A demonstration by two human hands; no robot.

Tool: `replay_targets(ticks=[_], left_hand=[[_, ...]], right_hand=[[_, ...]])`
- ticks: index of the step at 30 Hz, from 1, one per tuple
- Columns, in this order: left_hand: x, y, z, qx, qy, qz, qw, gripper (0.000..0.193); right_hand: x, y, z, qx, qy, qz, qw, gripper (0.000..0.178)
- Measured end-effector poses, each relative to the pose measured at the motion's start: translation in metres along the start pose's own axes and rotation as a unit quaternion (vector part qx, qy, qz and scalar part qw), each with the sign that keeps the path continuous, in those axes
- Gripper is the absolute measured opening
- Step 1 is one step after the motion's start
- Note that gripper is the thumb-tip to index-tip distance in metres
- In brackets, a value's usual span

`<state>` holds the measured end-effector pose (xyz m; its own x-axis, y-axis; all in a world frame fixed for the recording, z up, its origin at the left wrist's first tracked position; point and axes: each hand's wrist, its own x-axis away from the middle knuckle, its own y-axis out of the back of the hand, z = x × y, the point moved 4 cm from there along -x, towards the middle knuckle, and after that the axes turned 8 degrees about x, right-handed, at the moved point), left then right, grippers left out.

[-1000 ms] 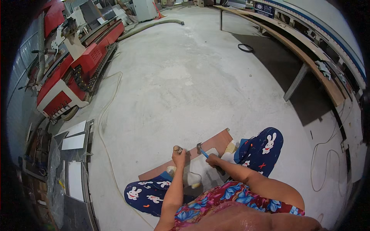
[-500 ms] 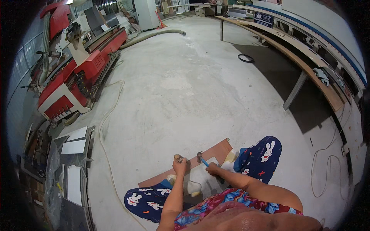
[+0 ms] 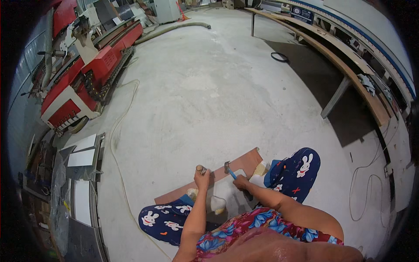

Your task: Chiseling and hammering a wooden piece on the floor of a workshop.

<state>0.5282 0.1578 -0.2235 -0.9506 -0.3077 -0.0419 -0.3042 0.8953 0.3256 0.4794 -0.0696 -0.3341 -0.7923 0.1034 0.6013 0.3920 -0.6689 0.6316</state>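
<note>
Head-worn fisheye, facing down and ahead, hands [image 3: 240, 182] near

Pale concrete floor [image 3: 196, 109] stretches across the centre, with a red machine [image 3: 106, 61] at upper left near a ribbed wall [image 3: 27, 83]. Dark shadow [image 3: 345, 124] lies under a long table [image 3: 379, 111] at right; a hose [image 3: 192, 25] bends near a pale cabinet [image 3: 167, 11] at top, white panels [image 3: 82, 203] at lower left.

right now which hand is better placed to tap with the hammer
Right, most likely: the right hand grips the blue-handled hammer, its head seen against the reddish-brown board, while the left hand is occupied by a tan, round-ended object.
</note>
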Motion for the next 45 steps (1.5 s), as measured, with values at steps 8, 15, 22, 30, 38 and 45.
replay_targets(ticks=[8,15,22,30,38,45], left_hand=[[-0.003,0.001,-0.007,0.046,0.006,0.015,0.999,0.033],[0.000,0.008,-0.007,0.036,0.008,0.015,0.999,0.031],[-0.001,0.005,0.002,0.060,0.002,0.007,0.998,0.030],[-0.003,0.005,0.009,0.035,-0.001,0.011,0.999,0.033],[0.002,0.009,0.000,0.006,0.026,0.008,1.000,0.035],[0.001,0.001,-0.006,-0.014,0.029,0.024,0.999,0.037]], right_hand=[[0.012,0.014,0.022,0.084,0.124,-0.060,0.987,0.030],[0.028,0.016,0.030,-0.065,0.039,0.026,0.997,0.024],[0.022,0.008,0.025,-0.092,0.001,0.034,0.995,0.020],[0.025,0.013,0.030,-0.003,-0.001,0.047,0.999,0.030],[0.040,0.016,0.044,0.001,0.018,0.044,0.999,0.026],[0.031,0.008,0.043,-0.023,0.009,0.014,1.000,0.026]])
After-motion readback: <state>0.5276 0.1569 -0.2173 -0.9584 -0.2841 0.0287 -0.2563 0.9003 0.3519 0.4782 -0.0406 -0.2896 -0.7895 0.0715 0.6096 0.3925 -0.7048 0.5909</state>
